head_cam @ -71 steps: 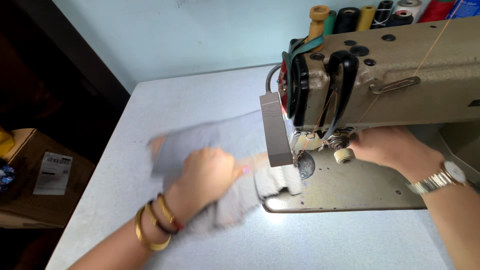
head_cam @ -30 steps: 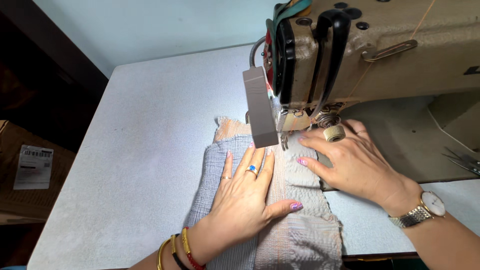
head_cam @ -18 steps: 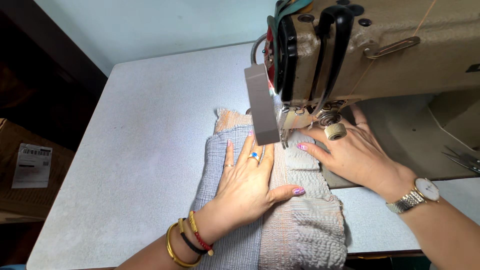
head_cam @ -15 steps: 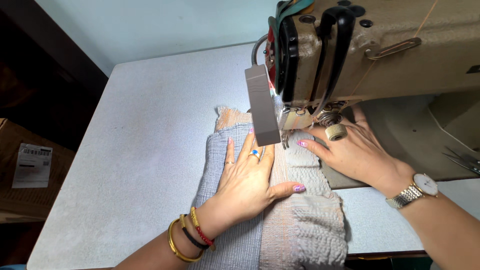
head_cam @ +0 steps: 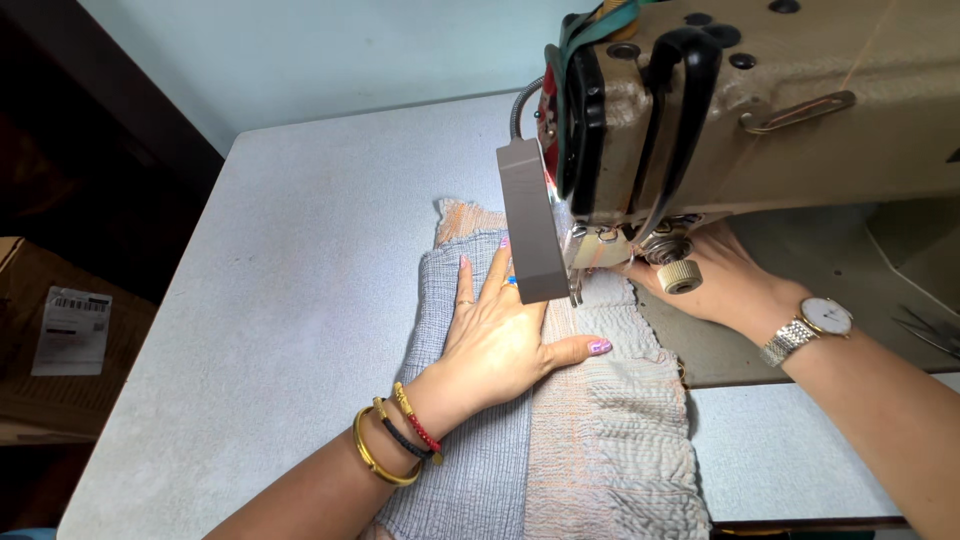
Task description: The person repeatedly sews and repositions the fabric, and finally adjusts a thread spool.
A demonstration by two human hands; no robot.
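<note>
industrial sewing machine (head_cam: 760,110), beige, fills upper right; its grey face plate (head_cam: 530,225) hangs forward and hides the needle area and some fingertips of the left hand. pale grey sewing table (head_cam: 300,260) under everything. cardboard box (head_cam: 50,340) with a white label off the table's left edge. scissors-like metal tool (head_cam: 930,330) at far right, only partly in view.

grey and peach shirred fabric (head_cam: 590,430) lies flat on the table, running from the near edge up under the machine head.

left hand (head_cam: 495,335): fingers spread wide, palm flat, pressing down on the fabric; ring on one finger, bangles at the wrist. grips nothing.

right hand (head_cam: 715,285): behind the machine's knob, fingers extended toward the presser foot, resting on the fabric; fingertips hidden, so pinch or flat cannot tell. wristwatch (head_cam: 825,318) on that wrist.
</note>
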